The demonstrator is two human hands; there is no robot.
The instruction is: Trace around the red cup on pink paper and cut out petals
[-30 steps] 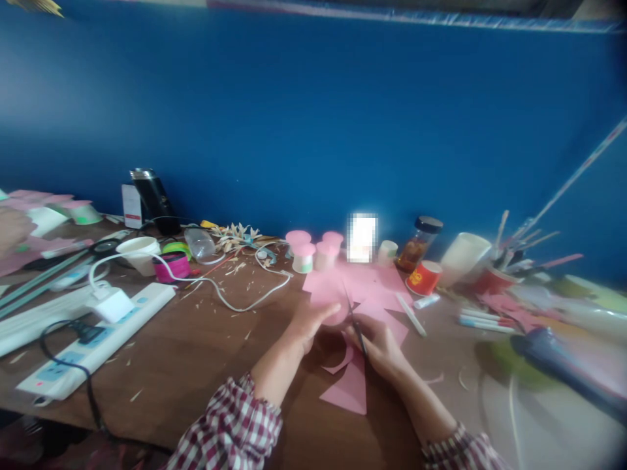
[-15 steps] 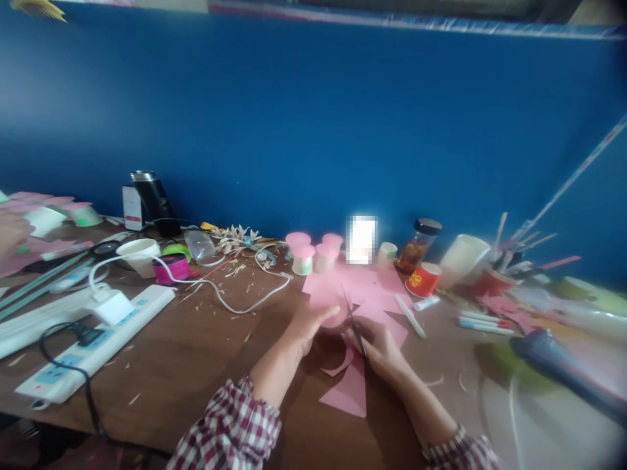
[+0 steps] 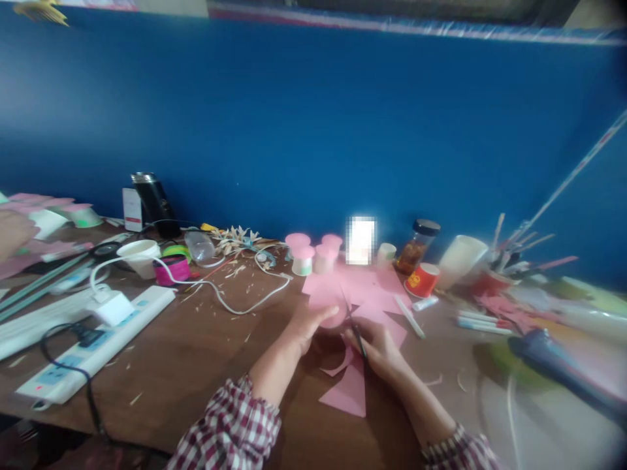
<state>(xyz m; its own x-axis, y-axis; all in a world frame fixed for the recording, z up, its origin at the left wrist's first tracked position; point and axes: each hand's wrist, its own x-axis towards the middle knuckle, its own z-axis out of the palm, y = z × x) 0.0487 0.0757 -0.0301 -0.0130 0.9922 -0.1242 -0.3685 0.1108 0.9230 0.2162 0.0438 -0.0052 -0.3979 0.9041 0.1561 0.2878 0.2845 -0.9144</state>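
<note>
Left hand (image 3: 307,325) pinches pink paper (image 3: 324,294), thumb uppermost; right hand (image 3: 378,344) closed around scissors (image 3: 358,336), blades at paper's edge.

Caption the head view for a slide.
Left hand holding pink paper, right hand gripping dark scissors, pink-topped cups standing behind on a brown table.

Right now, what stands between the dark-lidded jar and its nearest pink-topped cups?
In the head view, a bright pixelated rectangle and, nearer the jar, a small pale cup.
</note>
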